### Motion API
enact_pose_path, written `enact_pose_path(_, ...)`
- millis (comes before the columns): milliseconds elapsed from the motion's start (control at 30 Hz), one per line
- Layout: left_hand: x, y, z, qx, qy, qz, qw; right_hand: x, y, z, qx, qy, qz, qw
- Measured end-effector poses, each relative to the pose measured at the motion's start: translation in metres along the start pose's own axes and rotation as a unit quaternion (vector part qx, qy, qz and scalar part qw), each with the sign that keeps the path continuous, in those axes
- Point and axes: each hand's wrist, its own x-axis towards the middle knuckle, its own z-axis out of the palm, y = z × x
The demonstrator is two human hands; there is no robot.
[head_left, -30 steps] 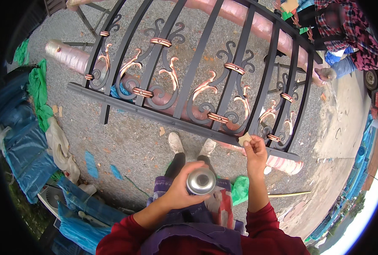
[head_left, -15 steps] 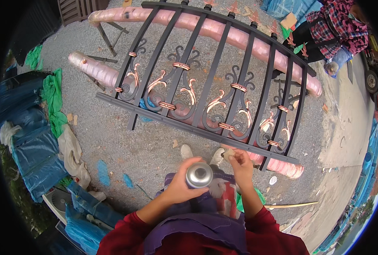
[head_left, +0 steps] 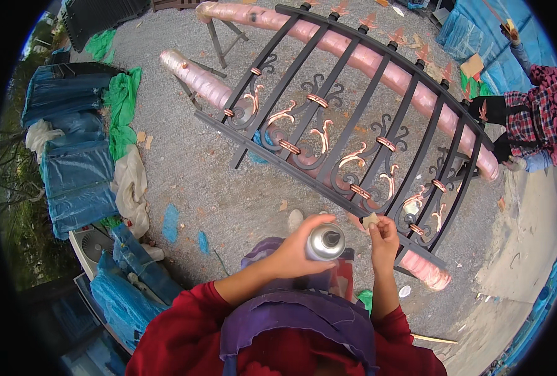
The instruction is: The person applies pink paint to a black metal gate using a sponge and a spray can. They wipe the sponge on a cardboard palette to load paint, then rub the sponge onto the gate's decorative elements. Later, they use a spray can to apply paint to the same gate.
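My left hand is wrapped round a silver-topped spray can, its dark centre facing up. My right hand pinches a small tan piece, which looks like cardboard or folded sandpaper. In the head view this piece overlaps the near rail of a dark metal fence panel; whether it touches is unclear. Black scrolls on the panel carry copper-coloured leaves and bands, and copper spear tips line its far edge. The panel lies across two pink-wrapped beams.
Trestle legs prop the beams. Blue plastic-covered stacks, green sheeting and a fan unit stand to my left. Beyond the panel's right end is another person in a plaid shirt, one hand raised. Scraps lie on the gravel.
The view has turned, so the panel appears farther right and more tilted. Both hands have shifted right in the picture, still holding their things. The other person has raised an arm.
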Motion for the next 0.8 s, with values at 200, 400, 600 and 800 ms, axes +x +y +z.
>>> enact_pose_path(200,0.0,0.011,0.012,0.034,0.025,0.009,0.999,0.016,-0.007,-0.003,0.018,-0.044,-0.014,0.999)
enact_pose_path(400,-0.001,0.026,0.02,0.05,0.041,0.009,0.998,0.029,-0.013,-0.021,0.004,-0.049,-0.026,0.998)
enact_pose_path(600,-0.01,0.027,0.004,-0.004,0.076,0.006,0.997,0.037,-0.024,-0.013,-0.025,-0.05,-0.029,0.998)
enact_pose_path(800,-0.023,0.019,-0.056,-0.03,0.106,0.002,0.994,0.037,-0.034,0.042,-0.006,-0.042,-0.023,0.999)
